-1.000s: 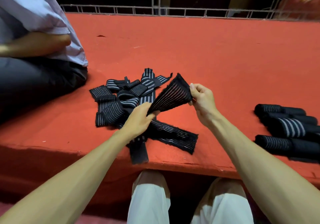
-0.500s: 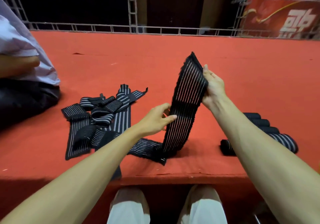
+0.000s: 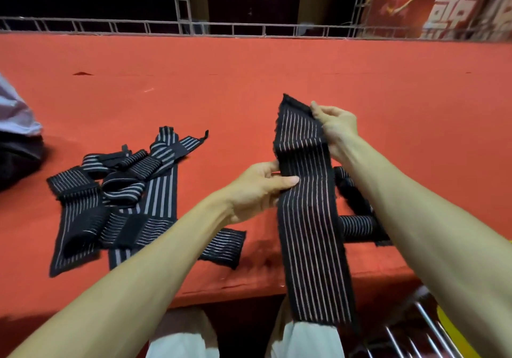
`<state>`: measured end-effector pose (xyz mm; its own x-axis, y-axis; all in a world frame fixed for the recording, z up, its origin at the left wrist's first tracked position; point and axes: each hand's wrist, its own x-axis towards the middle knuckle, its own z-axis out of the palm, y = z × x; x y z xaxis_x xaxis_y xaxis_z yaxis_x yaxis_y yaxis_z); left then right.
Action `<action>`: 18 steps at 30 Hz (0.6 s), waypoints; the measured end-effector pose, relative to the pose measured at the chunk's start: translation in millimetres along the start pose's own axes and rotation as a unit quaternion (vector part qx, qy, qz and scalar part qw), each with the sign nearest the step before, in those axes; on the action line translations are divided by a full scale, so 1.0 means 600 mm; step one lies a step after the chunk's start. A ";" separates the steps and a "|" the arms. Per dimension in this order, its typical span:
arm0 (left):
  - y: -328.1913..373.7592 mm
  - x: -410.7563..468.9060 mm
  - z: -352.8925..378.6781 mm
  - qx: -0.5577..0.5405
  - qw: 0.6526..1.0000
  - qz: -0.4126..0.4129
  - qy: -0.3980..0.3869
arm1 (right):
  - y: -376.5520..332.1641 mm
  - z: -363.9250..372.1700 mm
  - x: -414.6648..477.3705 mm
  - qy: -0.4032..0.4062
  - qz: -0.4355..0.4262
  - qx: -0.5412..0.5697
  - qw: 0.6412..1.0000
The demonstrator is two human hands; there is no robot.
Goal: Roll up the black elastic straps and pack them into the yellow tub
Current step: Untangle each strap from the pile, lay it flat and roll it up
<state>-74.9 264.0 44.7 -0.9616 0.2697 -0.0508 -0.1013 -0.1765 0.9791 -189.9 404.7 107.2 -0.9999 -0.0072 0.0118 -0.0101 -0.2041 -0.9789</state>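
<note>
Both bare forearms reach forward, the left hand (image 3: 257, 188) lower, its thumb and fingers pinching one edge of the black strap (image 3: 307, 219), and the right hand (image 3: 336, 127) higher, its curled fingers gripping the top end.

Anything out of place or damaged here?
Nothing looks damaged or spilled. The unrolled straps lie in a crossed, tangled heap on the red surface; the lifted strap, pinched by the left hand and right hand, hangs flat, untwisted.

Surface: red carpeted platform (image 3: 277, 80);
Far edge: metal truss railing (image 3: 221, 29), darkness behind;
Top right: red banner (image 3: 410, 3), white characters
</note>
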 end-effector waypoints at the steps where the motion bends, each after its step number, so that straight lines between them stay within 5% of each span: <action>1: -0.014 0.007 -0.006 0.015 1.000 -0.011 0.011 | 0.013 -0.002 0.015 -0.002 -0.006 -0.024 1.000; 8: -0.122 0.052 -0.061 0.208 0.974 -0.046 0.079 | 0.148 -0.015 0.109 -0.090 0.003 -0.184 0.979; 13: -0.165 0.085 -0.135 0.554 0.825 -0.025 0.114 | 0.211 0.007 0.151 -0.083 -0.014 -0.236 0.968; 18: -0.198 0.093 -0.167 0.545 0.816 0.015 0.192 | 0.287 0.048 0.206 -0.065 0.030 -0.250 0.966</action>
<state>-141.9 205.2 -94.2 -0.9896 -0.0730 0.1236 0.0093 0.8264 0.5630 -315.1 340.6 -54.0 -0.9896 -0.1333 -0.0549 0.0126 0.2992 -0.9541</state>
